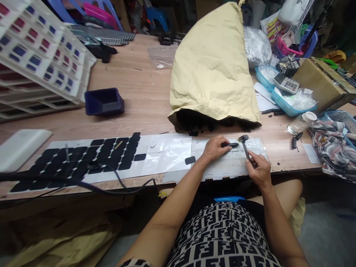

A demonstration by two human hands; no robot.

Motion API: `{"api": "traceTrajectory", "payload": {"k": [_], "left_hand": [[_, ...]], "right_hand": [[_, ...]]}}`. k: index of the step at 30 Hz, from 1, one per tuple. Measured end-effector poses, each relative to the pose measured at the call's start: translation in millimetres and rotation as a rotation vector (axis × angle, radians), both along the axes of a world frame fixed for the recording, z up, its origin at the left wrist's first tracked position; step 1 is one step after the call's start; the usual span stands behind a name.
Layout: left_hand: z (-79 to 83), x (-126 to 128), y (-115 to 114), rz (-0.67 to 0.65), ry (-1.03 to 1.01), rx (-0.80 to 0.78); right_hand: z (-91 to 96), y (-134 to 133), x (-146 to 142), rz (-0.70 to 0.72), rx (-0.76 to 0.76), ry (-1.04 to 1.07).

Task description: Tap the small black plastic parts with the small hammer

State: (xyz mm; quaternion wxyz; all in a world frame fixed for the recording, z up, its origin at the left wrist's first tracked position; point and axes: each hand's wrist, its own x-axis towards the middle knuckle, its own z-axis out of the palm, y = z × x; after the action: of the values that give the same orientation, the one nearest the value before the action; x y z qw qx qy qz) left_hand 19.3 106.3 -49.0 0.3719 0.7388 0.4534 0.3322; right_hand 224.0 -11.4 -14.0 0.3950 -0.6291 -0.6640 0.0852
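Observation:
My left hand (214,148) rests on a clear plastic sheet (167,152) at the table's front edge, fingers closed on a small black stick-like part (230,145). My right hand (258,168) grips the handle of a small hammer (244,142), whose dark head hovers just right of the black part's tip. A single black square pad (190,160) lies on the sheet left of my left wrist. Further left, several black square pads (91,157) are laid in rows on a white sheet.
A big tan paper sack (213,66) spilling black parts stands behind my hands. A dark blue tray (104,101), stacked white racks (39,55), a black cable (122,183), blue baskets with a calculator (286,83), a jar (302,122) and patterned cloth (330,142) lie around.

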Motion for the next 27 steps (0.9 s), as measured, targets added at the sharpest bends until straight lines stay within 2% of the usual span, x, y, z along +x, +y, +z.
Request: {"api": "traceTrajectory", "payload": {"k": [4, 7, 9, 11, 13, 14, 16, 17, 19, 22, 24, 27], "left_hand": [[-0.6, -0.7, 2.7, 0.003, 0.002, 0.018], [12.2, -5.0, -6.1, -0.069, -0.074, 0.004], [27.4, -8.3, -24.5, -0.192, -0.185, -0.117], [41.7, -9.3, -52.4, -0.383, -0.292, -0.344], [47.2, -5.7, -83.7, -0.610, -0.336, -0.547], [44.4, -2.1, -98.1, -0.702, -0.331, -0.597], [26.6, 7.7, -120.3, -0.785, -0.275, -0.617], [12.6, 13.0, -127.3, -0.769, -0.224, -0.620], [-20.7, 22.4, -133.2, -0.651, -0.072, -0.694], [-65.1, 30.2, -129.2, -0.391, 0.163, -0.779], [-81.8, 31.5, -125.3, -0.254, 0.235, -0.772], [-83.9, 29.7, -124.4, -0.231, 0.312, -0.732]], "right_hand": [[-6.2, 11.0, 7.2, -0.079, -0.078, 0.273], [-10.3, 17.0, 11.4, -0.107, -0.139, 0.455], [-10.4, 18.0, 12.7, -0.112, -0.151, 0.524], [-9.3, 17.6, 12.9, -0.109, -0.160, 0.560], [-8.1, 16.9, 12.6, -0.104, -0.168, 0.577], [-7.9, 16.8, 12.4, -0.103, -0.168, 0.581], [-8.2, 17.0, 12.1, -0.105, -0.166, 0.585], [-8.6, 17.1, 12.1, -0.104, -0.162, 0.586], [-9.7, 17.2, 12.1, -0.100, -0.156, 0.587], [-11.5, 16.3, 12.3, -0.093, -0.158, 0.578], [-12.8, 15.2, 12.2, -0.090, -0.162, 0.567], [-14.3, 13.8, 12.1, -0.085, -0.160, 0.559]]}}
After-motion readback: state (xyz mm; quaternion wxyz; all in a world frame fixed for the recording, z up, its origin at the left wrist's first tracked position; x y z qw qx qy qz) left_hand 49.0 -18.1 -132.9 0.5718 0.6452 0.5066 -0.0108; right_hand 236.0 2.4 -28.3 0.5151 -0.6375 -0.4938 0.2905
